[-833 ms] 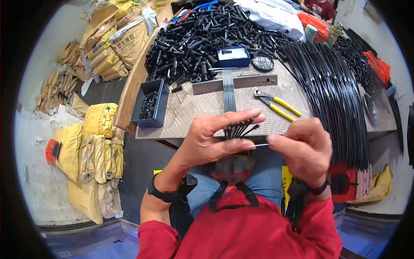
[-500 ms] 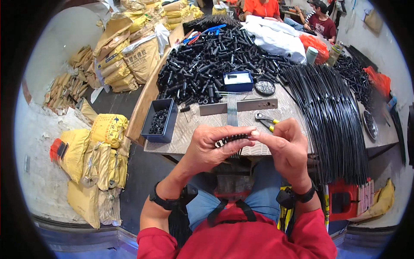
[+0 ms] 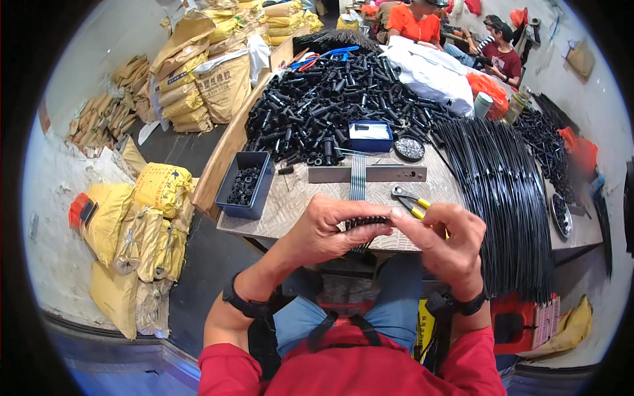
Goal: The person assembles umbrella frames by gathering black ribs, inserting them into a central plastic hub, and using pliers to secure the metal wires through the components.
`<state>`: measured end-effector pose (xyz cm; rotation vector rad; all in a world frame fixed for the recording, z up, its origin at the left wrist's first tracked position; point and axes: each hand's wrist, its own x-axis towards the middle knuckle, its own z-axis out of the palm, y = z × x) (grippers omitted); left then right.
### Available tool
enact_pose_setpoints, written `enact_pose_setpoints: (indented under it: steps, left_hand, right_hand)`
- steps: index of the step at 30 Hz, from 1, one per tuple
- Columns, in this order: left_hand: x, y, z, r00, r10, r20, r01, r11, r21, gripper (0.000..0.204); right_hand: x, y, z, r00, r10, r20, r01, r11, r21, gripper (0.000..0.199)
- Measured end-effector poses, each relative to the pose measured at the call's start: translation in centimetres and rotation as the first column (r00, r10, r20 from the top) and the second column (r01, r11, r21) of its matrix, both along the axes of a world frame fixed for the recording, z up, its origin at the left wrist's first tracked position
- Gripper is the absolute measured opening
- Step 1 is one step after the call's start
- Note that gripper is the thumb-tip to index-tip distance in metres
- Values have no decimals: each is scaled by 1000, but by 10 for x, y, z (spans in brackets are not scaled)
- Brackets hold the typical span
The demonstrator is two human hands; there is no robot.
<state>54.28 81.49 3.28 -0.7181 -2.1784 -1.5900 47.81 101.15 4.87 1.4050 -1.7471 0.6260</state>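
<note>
The left hand (image 3: 328,226) grips black-ended rods (image 3: 364,222) beside the right hand (image 3: 454,245).

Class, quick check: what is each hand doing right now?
Left hand: closed, holding a row of thin black pieces between thumb and fingers.
Right hand: fingers curled near the left fingertips; whether it holds anything cannot be told.

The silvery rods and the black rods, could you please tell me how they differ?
The silvery rods look pale; the black rods are dark. The silvery rods form a narrow row, the black rods a much broader bundle. The silvery rods are in the left hand; the black rods lie untouched, overhanging the table edge. Both are long and thin.
</note>
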Motion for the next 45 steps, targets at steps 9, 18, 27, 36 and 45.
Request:
enact_pose_setpoints:
  steps: [9,18,27,36,45]
  left_hand:
    - [-14,-15,-7,930,-42,-366,-81,946,-314,27]
    - [-16,-21,-8,916,-24,-400,-92,959,-269,38]
    - [-23,-15,-23,894,47,-446,-222,911,-348,43]
    - [-20,-10,-138,934,136,-331,-357,447,-820,92]
    - [-17,2,-164,838,156,-522,-527,477,-704,68]
  right_hand:
    - [2,-3,23,992,108,61,-118,974,191,28]
    - [6,-17,16,971,175,165,-199,970,140,47]
    - [20,-32,21,964,160,210,-198,965,171,44]
    - [36,-10,39,978,210,8,-196,897,395,14]
    - [76,32,29,949,257,183,-315,780,541,16]
